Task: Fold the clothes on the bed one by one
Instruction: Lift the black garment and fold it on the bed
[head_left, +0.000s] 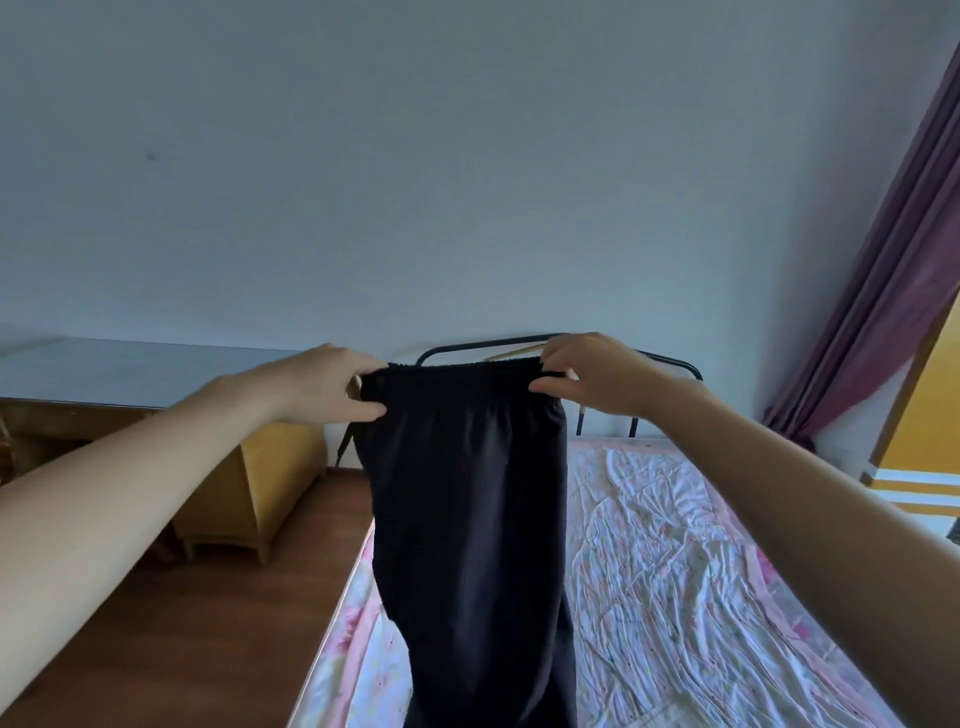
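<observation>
Holding up a pair of black pants (467, 493) by the waistband, the person has the left hand (332, 382) pinching one corner and the right hand (592, 376) pinching the other, so the garment hangs straight down over the near-left edge of the bed (675, 545). Looks like the straighten-out step before any fold. Next move probably needs the legs lined up, then laid flat. Plenty of open quilt to the right; the bed's left edge sits right under the pants, with the wooden floor (208, 597) beyond.
</observation>
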